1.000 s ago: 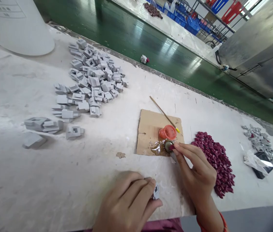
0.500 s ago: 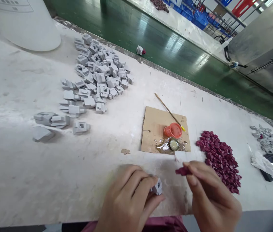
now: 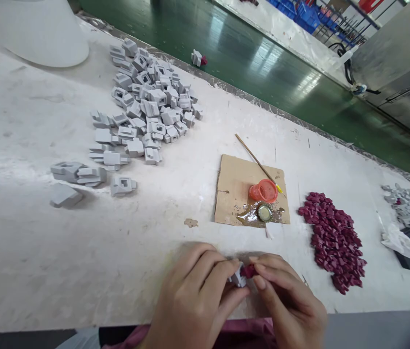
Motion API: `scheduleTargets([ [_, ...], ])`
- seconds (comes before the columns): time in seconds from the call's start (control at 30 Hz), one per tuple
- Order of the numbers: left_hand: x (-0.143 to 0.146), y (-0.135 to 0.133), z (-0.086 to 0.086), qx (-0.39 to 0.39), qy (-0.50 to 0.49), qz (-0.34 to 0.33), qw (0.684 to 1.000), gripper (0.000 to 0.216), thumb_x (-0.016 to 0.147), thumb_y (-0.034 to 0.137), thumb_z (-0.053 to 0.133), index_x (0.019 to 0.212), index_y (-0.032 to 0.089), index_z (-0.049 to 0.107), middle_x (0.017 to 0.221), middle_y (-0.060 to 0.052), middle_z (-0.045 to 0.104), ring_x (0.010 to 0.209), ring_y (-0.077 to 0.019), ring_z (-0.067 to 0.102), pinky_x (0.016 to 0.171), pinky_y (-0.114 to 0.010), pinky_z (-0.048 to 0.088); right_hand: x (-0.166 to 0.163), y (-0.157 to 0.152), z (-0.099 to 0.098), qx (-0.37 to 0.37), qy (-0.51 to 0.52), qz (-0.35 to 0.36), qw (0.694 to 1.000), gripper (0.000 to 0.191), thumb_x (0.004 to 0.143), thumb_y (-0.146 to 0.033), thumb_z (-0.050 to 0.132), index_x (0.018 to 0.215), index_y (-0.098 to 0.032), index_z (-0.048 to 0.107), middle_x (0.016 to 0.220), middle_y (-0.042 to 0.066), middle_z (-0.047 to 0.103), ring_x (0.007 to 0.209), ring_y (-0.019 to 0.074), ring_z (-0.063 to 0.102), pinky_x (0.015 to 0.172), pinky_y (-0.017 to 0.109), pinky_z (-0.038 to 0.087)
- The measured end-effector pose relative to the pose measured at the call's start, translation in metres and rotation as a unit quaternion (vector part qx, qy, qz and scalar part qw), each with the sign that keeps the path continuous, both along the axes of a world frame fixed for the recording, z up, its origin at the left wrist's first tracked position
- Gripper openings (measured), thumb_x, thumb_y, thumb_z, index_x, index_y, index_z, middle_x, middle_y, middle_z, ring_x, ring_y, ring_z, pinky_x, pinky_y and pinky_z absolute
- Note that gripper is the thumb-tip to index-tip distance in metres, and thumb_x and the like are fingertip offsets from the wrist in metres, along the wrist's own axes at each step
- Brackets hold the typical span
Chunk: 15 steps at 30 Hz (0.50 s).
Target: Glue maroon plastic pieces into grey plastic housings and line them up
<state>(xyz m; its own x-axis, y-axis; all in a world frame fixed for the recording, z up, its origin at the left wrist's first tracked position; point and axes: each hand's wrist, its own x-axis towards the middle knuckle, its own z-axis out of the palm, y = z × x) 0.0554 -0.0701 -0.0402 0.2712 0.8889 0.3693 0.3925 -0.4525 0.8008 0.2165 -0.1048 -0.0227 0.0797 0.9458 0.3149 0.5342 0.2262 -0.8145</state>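
Note:
Near the table's front edge, my left hand (image 3: 199, 286) is closed on a small grey plastic part (image 3: 238, 277) with a square opening. My right hand (image 3: 287, 295) pinches a small maroon plastic part (image 3: 249, 270) and holds its end against the opened face of the grey part. How deep it sits inside is hidden by the fingers. A pile of maroon parts (image 3: 336, 237) lies right of my right hand. Farther off to the left is a heap of grey parts (image 3: 150, 97), with several loose grey parts (image 3: 123, 185) nearer me.
Ahead lies a cardboard piece (image 3: 232, 189) bearing a red cup (image 3: 263, 191), a bottle cap (image 3: 264, 212), spilled liquid and a thin brush (image 3: 258, 162). A green conveyor belt (image 3: 234, 53) runs behind, carrying a grey-and-maroon piece (image 3: 198, 58). A white container (image 3: 45, 34) stands back left.
My right hand has moved left, bringing the maroon part against the grey part in my left hand. On the belt, the grey-and-maroon piece has shifted left in view.

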Motion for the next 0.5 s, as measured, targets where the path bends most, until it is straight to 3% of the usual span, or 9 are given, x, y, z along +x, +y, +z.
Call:
scheduleTargets([
  [0.33, -0.003, -0.001, -0.003, 0.008, 0.010, -0.008, 1.000, 0.003, 0.088, 0.018, 0.066, 0.090, 0.016, 0.066, 0.080, -0.003, 0.068, 0.083, -0.0186, 0.061, 0.078, -0.030, 0.053, -0.002, -0.003, -0.001, 0.005, -0.063, 0.070, 0.996, 0.022, 0.090, -0.005, 0.057, 0.105, -0.019, 0.064, 0.100, 0.008, 0.069, 0.092, 0.0160, 0.070, 0.076, 0.023, 0.061],
  [0.5, -0.017, -0.001, -0.006, 0.059, 0.064, -0.056, 0.995, 0.015, 0.088, 0.018, 0.064, 0.101, 0.022, 0.068, 0.090, -0.001, 0.074, 0.088, -0.0201, 0.067, 0.081, -0.030, 0.057, 0.014, -0.005, 0.005, 0.013, -0.183, 0.084, 0.979, 0.035, 0.100, -0.028, 0.048, 0.134, -0.018, 0.048, 0.109, 0.009, 0.070, 0.098, 0.0173, 0.068, 0.083, 0.024, 0.059],
])
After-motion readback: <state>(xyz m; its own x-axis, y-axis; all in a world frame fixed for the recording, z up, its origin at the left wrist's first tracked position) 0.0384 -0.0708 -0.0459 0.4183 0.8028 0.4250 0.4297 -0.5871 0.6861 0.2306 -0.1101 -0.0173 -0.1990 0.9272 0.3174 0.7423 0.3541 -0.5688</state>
